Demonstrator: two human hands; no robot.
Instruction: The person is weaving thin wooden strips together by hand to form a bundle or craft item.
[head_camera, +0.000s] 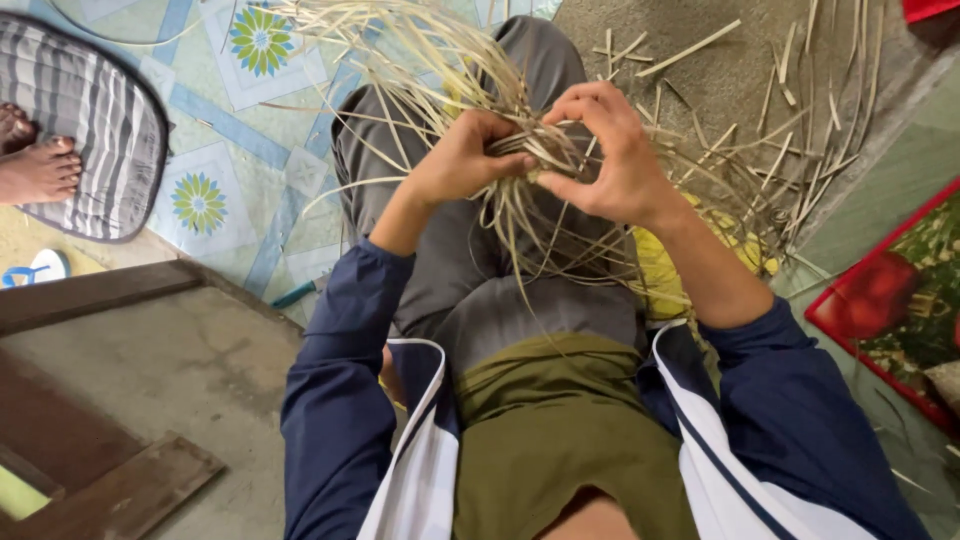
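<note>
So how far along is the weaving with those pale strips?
Early stage, by the look of it. Done: only a small knot of crossed pale strips shows where the hands meet; no woven panel shows. In hand: the left hand grips that knot, and the right hand pinches strands beside it. Left: most strands fan out loose over the lap, and more loose strips lie unused on the floor.

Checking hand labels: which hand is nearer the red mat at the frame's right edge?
Right. The right hand grips the straw strips on the side toward the red mat; the left hand sits farther away, across the bundle.
</note>
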